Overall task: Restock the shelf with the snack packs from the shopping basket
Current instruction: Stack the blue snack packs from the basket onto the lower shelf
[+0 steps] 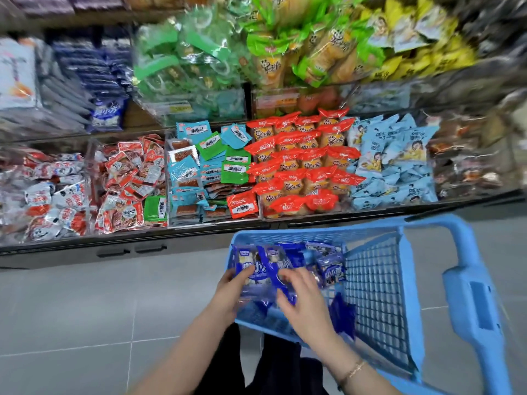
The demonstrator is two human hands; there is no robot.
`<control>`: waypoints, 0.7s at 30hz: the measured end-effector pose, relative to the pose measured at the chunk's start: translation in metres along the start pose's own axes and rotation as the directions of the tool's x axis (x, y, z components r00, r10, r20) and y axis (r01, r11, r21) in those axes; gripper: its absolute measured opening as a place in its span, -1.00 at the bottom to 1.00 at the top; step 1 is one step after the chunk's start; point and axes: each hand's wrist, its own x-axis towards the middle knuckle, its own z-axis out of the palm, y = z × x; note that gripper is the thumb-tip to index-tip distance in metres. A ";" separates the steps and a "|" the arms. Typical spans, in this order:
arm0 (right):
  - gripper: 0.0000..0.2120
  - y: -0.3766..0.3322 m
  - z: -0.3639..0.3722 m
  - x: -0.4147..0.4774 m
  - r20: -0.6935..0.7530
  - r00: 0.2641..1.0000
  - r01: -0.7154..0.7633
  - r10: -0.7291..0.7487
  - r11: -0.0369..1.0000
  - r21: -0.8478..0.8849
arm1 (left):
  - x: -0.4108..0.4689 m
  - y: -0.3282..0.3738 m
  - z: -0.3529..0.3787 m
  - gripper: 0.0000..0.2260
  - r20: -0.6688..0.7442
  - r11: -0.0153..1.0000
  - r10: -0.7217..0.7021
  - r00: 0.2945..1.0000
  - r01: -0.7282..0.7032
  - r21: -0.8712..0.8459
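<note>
Blue snack packs point(256, 270) pinched under fingers point(296, 279) of left hand point(231, 292) and right hand point(305, 306), over basket point(379, 280).

Blue packs in my basket, shelf straight ahead.
I see dark-blue packs point(256, 269) with white print bunched at the near-left corner of the light-blue mesh basket point(376, 280). Two of them stand up on edge. My left hand point(231, 292) grips one with the thumb across its face, and my right hand point(302, 297) pinches the one beside it. More lie loose deeper in the basket. The basket sits just before the shelf point(171, 238), where stocked packs point(107, 112) of the same blue fill an upper-left bin.
</note>
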 end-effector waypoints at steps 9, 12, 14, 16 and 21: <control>-0.70 -0.013 -0.002 -0.004 -0.033 0.994 -0.086 0.101 0.946 0.313 | -0.017 -0.004 -0.005 -0.72 0.081 0.995 0.031 0.996 -0.023 -0.095; -0.57 -0.006 -0.005 -0.001 -0.023 0.984 -0.162 0.179 0.930 0.330 | -0.017 -0.011 -0.006 -0.69 0.098 0.996 0.049 0.994 -0.042 -0.075; -0.34 0.002 -0.007 -0.001 0.000 0.956 -0.274 0.294 0.893 0.356 | -0.017 -0.013 -0.007 -0.62 0.102 0.998 0.022 0.995 -0.015 -0.063; -0.03 0.010 -0.009 0.003 0.156 0.880 -0.471 0.448 0.782 0.409 | -0.016 -0.016 -0.008 -0.56 0.116 0.999 0.008 0.993 -0.002 -0.050; 0.02 0.011 -0.004 0.004 0.464 0.775 -0.617 0.430 0.675 0.404 | -0.020 -0.017 -0.001 -0.50 0.145 0.968 0.051 0.988 -0.085 0.237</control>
